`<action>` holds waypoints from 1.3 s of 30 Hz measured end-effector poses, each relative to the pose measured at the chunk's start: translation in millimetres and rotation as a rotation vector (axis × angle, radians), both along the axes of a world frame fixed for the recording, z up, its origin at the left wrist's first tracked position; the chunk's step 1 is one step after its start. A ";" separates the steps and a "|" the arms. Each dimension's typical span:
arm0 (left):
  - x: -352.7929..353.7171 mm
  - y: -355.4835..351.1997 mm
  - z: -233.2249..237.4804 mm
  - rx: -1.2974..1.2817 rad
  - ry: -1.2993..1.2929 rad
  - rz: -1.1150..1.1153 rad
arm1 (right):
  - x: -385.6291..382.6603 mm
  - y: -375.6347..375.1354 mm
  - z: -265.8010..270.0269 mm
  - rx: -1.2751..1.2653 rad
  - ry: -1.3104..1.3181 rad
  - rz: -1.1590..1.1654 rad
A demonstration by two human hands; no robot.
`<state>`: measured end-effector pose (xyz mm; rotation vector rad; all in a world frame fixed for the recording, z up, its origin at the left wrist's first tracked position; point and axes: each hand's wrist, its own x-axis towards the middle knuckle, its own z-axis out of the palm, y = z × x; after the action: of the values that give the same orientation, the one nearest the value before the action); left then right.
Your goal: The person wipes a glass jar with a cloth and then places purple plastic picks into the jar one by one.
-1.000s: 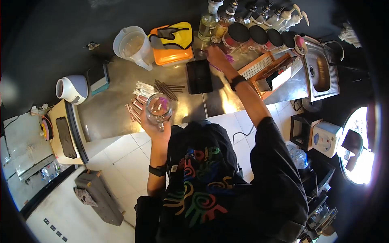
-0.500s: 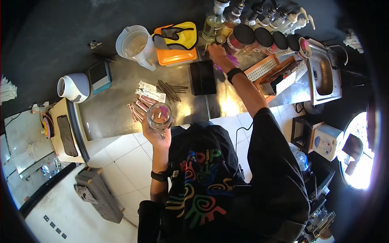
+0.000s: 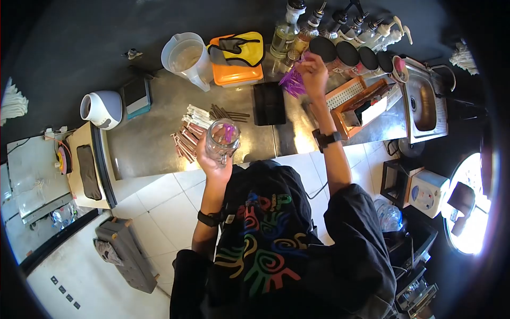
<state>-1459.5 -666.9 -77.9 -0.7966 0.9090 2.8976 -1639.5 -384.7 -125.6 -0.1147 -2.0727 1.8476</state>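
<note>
My left hand (image 3: 217, 169) is wrapped round a clear glass mug (image 3: 222, 149) above the front of the counter. Something purple shows inside the mug, too small to name. Over the back of the counter my right hand (image 3: 313, 72) is closed, its fingers curled near the black-lidded jars (image 3: 322, 49). What those fingers hold, if anything, I cannot make out. A bunch of thin purple pieces (image 3: 292, 83) lies just left of that hand, beside a small metal-topped shaker (image 3: 292, 55).
Wrapped sticks (image 3: 192, 127) and brown straws (image 3: 228, 113) lie beyond the mug. A black tray (image 3: 269, 103), an orange box (image 3: 236, 75) and a plastic pitcher (image 3: 186, 58) stand on the counter (image 3: 143, 154). Pump bottles (image 3: 382, 31), a wooden caddy (image 3: 348, 114) and a sink (image 3: 422, 106) are at right.
My right hand has moved right and toward me from beside the shaker, uncovering more of the purple bunch. The mug in my left hand has shifted slightly right and up in view.
</note>
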 end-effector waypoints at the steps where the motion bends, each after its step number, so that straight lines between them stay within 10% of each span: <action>1: -2.5 2.2 1.1 0.004 0.025 -0.033 | 7.9 -0.9 14.8 -0.003 -0.012 0.036; 12: -20.8 39.5 46.8 0.028 0.026 -0.104 | 81.0 -53.8 185.7 -0.377 0.108 0.277; 22: -14.0 41.2 59.3 0.142 0.089 -0.124 | 110.0 -88.5 216.7 0.276 0.179 0.498; 30: -8.9 24.6 23.8 0.209 0.134 -0.068 | 45.8 -47.8 117.4 0.080 0.028 0.249; 34: -0.2 20.3 52.3 0.303 0.449 -0.232 | -3.0 20.9 -35.1 0.910 -0.383 0.425; 39: 7.1 5.7 47.6 0.227 0.406 -0.243 | 11.5 14.6 -98.1 1.206 -0.346 0.036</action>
<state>-1452.3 -661.3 -30.3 -0.0742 0.6173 2.9119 -1627.9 -370.2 -223.7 -0.0748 -3.0431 0.3427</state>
